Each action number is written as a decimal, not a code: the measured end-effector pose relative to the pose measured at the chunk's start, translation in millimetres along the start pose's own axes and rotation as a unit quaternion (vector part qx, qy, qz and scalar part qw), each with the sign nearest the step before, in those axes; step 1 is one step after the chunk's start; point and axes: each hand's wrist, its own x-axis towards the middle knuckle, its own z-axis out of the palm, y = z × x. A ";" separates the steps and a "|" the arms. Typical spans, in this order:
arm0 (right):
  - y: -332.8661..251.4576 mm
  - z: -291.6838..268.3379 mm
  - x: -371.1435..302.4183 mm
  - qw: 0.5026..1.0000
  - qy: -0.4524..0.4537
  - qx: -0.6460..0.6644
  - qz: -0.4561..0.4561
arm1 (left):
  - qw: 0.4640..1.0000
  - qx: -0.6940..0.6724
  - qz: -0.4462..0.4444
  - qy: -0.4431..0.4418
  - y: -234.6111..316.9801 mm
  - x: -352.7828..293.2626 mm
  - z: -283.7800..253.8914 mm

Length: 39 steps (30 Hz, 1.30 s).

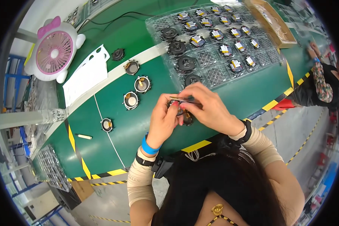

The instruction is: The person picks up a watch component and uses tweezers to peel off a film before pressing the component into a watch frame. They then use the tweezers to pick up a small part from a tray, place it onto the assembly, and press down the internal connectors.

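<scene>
Close to the table's near edge, my two hands meet over a small electronic part. In my right hand [211, 107] is a pair of thin metal tweezers [188, 101], pinched between thumb and fingers with the tips pointing left. My left hand [162, 119] closes its fingertips around a small dark round module [180, 110], mostly hidden by the fingers. Just below the fingertips, a dark round case with a brownish piece [187, 119] shows in part. To the left lie silver-rimmed round cases, among them one with a pale disc [131, 100] and one with a tan strip [142, 84].
A clear compartment tray [216, 75] holds several round modules with yellow-and-white labels. Behind it sits a cardboard box [273, 22]. A pink-and-white fan [54, 52], a white sheet [87, 77] and a small pale stick [84, 136] are leftward. Another person's arm [322, 83] is far right.
</scene>
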 end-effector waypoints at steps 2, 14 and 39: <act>-5.4 -2.3 0.1 1.000 0.012 0.003 0.000 | 0.999 -0.051 -0.019 -0.001 2.9 -2.3 -4.4; -6.7 -27.5 -6.4 0.984 0.079 0.116 -0.110 | 0.997 -0.068 -0.026 -0.018 5.1 -4.2 -9.0; -15.3 -41.4 17.2 0.969 -0.008 0.213 0.126 | 0.995 0.032 0.008 -0.090 -3.3 0.5 1.6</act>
